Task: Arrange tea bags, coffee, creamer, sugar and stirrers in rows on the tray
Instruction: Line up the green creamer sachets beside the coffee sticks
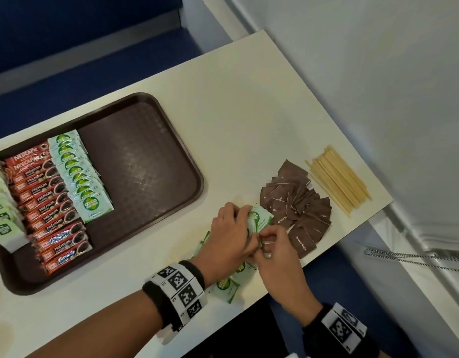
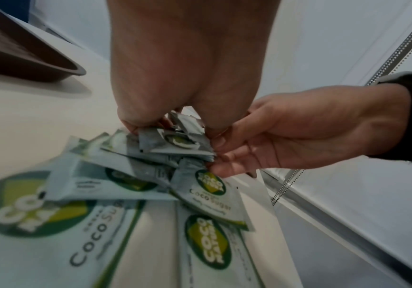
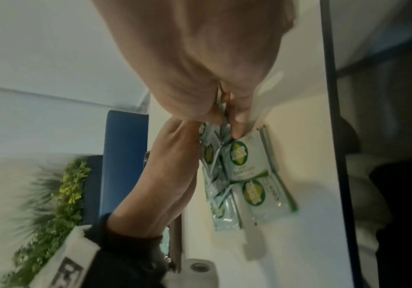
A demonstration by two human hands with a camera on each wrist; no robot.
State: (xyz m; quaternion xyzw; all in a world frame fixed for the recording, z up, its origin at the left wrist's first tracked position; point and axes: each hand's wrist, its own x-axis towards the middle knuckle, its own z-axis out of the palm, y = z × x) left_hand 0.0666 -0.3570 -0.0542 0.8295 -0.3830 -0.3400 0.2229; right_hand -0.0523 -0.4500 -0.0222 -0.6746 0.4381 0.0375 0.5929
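A brown tray (image 1: 145, 151) holds rows of green tea bags (image 1: 1, 213), red coffee sticks (image 1: 50, 210) and green-white coco sugar sachets (image 1: 78, 171). More coco sugar sachets (image 1: 227, 288) lie loose near the table's front edge. My left hand (image 1: 233, 233) grips a bunch of these sachets (image 2: 175, 144) just above the loose ones. My right hand (image 1: 274, 246) pinches the same bunch (image 3: 221, 124) from the right side. One sachet (image 1: 259, 218) sticks out past the left fingers. Loose sachets (image 2: 207, 196) lie under both hands.
Brown sugar packets (image 1: 298, 213) lie fanned out right of my hands. Wooden stirrers (image 1: 337, 179) lie in a bundle near the table's right corner. The tray's right half is bare. The table's front edge (image 1: 326, 257) runs close under my right hand.
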